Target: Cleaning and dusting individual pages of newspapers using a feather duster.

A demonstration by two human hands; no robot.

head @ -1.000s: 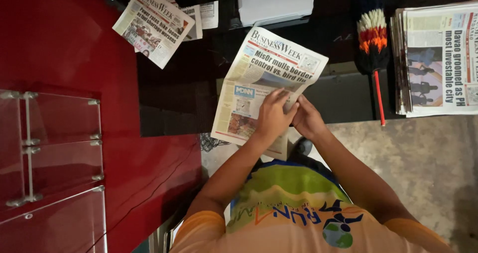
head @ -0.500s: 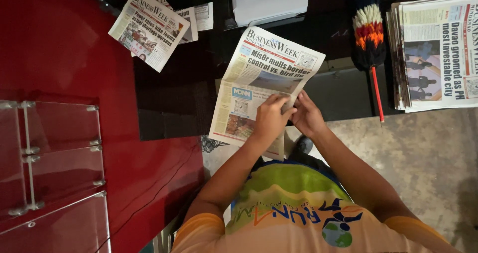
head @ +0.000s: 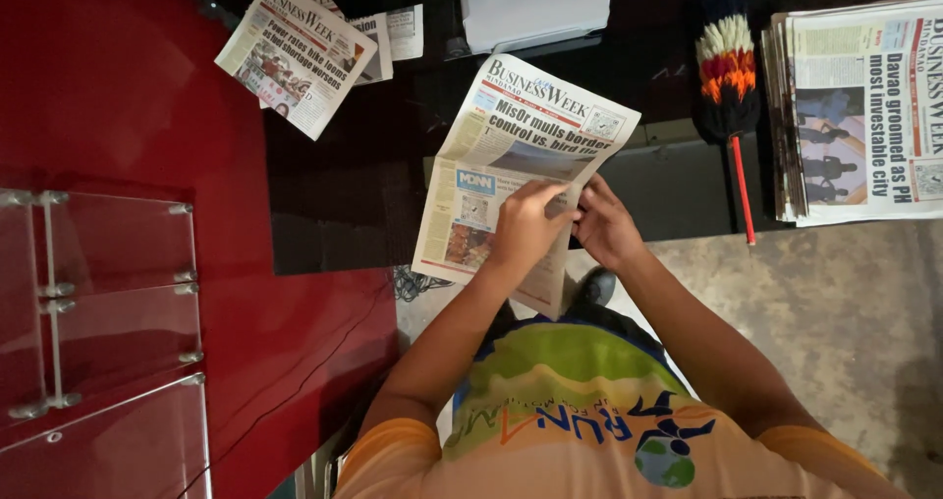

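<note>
A folded newspaper (head: 511, 155) is held up in front of me over the edge of a black counter (head: 344, 194). My left hand (head: 526, 229) grips its lower middle, fingers on the front page. My right hand (head: 604, 226) pinches the paper's right edge, close beside the left hand. The lower right corner of the paper is hidden behind my hands. My yellow and green shirt (head: 589, 411) fills the bottom of the view.
Another folded newspaper (head: 295, 52) lies at the counter's back left. A stack of newspapers (head: 855, 111) sits at the right. A colourful feather duster with a red handle (head: 727, 77) lies beside it. A white box (head: 535, 8) stands behind. A red cabinet with clear shelves (head: 108, 303) is at the left.
The newspaper and both hands have stayed almost in place; my fingers shifted slightly along the paper's right edge. The view has drifted a little.
</note>
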